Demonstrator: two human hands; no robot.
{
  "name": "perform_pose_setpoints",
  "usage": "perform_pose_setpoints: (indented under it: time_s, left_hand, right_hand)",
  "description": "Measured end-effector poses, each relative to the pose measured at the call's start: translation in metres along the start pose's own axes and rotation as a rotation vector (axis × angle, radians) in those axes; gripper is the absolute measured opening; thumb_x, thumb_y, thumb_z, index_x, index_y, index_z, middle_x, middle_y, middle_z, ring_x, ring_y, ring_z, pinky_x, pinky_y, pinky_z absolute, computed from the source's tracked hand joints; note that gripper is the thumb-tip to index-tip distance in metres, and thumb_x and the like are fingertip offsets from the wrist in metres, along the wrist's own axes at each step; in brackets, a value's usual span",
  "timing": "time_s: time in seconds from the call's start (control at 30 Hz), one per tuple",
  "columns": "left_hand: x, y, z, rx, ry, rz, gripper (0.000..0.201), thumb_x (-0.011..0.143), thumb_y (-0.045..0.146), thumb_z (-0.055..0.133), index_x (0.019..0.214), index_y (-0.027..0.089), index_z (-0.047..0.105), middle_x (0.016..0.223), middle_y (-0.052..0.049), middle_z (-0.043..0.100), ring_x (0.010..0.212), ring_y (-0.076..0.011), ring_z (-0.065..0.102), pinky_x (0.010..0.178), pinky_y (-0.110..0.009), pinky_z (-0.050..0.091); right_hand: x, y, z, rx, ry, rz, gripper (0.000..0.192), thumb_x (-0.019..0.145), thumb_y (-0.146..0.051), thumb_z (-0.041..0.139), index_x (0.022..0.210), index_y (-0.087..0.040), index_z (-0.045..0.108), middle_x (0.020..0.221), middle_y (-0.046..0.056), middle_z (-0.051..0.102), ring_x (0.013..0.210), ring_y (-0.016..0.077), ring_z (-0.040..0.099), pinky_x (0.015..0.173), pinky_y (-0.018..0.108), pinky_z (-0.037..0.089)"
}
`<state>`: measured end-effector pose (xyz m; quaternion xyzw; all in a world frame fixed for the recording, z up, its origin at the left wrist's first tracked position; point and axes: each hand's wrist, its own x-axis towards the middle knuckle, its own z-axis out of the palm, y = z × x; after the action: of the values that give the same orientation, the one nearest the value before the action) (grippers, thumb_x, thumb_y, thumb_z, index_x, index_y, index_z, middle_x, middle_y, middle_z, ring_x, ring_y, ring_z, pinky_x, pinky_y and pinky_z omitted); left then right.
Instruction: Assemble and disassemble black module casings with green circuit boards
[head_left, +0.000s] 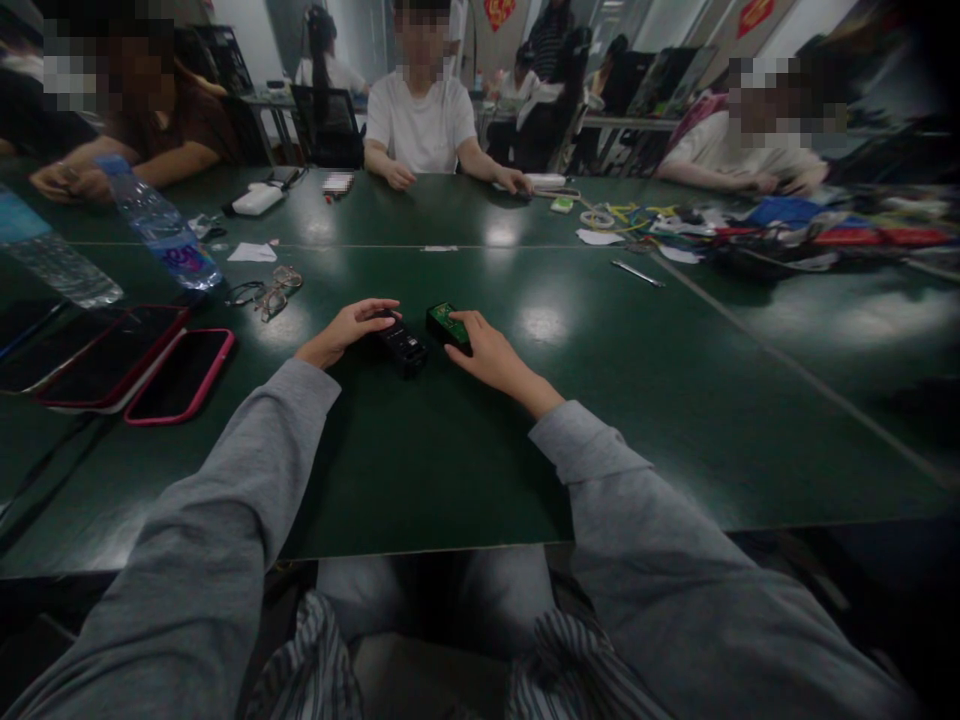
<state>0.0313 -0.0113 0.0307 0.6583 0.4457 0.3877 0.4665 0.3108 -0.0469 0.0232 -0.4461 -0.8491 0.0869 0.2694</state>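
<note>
My left hand [352,328] grips the far left end of a black plastic casing [407,350], thumb on its near side and fingers over the far side. The casing rests on the green table with some small pale marks on its upper face. Just right of it, a small gap apart, lies a black shell holding a green circuit board [442,318]. My right hand [484,350] has its fingers over the board's right end and its thumb at the near edge. Both hands are low over the table, and parts of both pieces are hidden under the fingers.
Phones [184,375], water bottles [161,225] and eyeglasses [277,292] lie or stand at left. A pen [637,274] is at right, before a heap of cables and wires [787,225]. Several people sit around the green table [637,400], one directly across.
</note>
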Motion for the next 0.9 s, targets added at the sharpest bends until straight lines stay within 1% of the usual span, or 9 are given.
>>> perform_pose_setpoints:
  time_s: [0.13,0.27,0.5,0.6,0.73,0.9]
  left_hand:
    - [0.0025,-0.0021,0.0050,-0.040,0.070,0.007,0.054,0.074,0.041,0.074,0.123,0.018,0.064,0.126,-0.012,0.067,0.118,-0.0249,0.061,0.107,-0.044,0.044]
    - [0.0037,-0.0044,0.0070,-0.035,0.104,0.009,0.054,0.076,0.043,0.072,0.122,0.018,0.064,0.126,-0.012,0.067,0.118,-0.0243,0.061,0.107,-0.044,0.043]
    - [0.0010,-0.0011,0.0088,0.044,0.124,-0.012,0.049,0.080,0.047,0.067,0.119,0.018,0.067,0.121,-0.010,0.069,0.114,-0.0244,0.061,0.105,-0.042,0.043]
    - [0.0004,0.0002,0.0100,0.050,0.125,-0.007,0.048,0.080,0.047,0.066,0.119,0.018,0.067,0.120,-0.009,0.069,0.113,-0.0237,0.061,0.104,-0.042,0.043]
    - [0.0009,-0.0005,0.0110,0.080,0.141,0.003,0.044,0.081,0.045,0.065,0.117,0.019,0.068,0.118,-0.008,0.070,0.112,-0.0228,0.061,0.104,-0.041,0.043]
    - [0.0020,-0.0029,0.0107,0.101,0.155,-0.008,0.043,0.082,0.046,0.065,0.116,0.020,0.069,0.117,-0.007,0.070,0.111,-0.0227,0.061,0.103,-0.040,0.043]
  right_hand:
    - [0.0002,0.0005,0.0002,-0.008,-0.003,-0.001,0.054,0.090,-0.037,0.055,0.139,-0.018,0.042,0.133,0.016,0.051,0.116,0.0317,0.058,0.096,0.050,0.052]
    - [0.0005,0.0012,0.0005,-0.005,-0.009,0.002,0.055,0.090,-0.039,0.055,0.139,-0.018,0.041,0.133,0.015,0.051,0.116,0.0316,0.058,0.096,0.050,0.052]
    - [0.0003,0.0016,0.0006,-0.009,-0.009,-0.006,0.054,0.091,-0.038,0.054,0.139,-0.017,0.041,0.132,0.016,0.051,0.115,0.0306,0.059,0.095,0.049,0.052]
    - [0.0003,0.0006,0.0005,-0.013,-0.006,-0.006,0.053,0.091,-0.036,0.055,0.138,-0.017,0.041,0.132,0.015,0.051,0.117,0.0300,0.058,0.097,0.047,0.051]
    - [0.0002,-0.0016,-0.0004,-0.025,-0.004,-0.010,0.052,0.091,-0.035,0.055,0.137,-0.015,0.042,0.132,0.016,0.051,0.119,0.0305,0.057,0.098,0.047,0.051]
    - [-0.0002,-0.0030,-0.0023,-0.017,-0.014,0.001,0.052,0.091,-0.035,0.055,0.138,-0.017,0.041,0.133,0.016,0.051,0.118,0.0310,0.057,0.097,0.048,0.052]
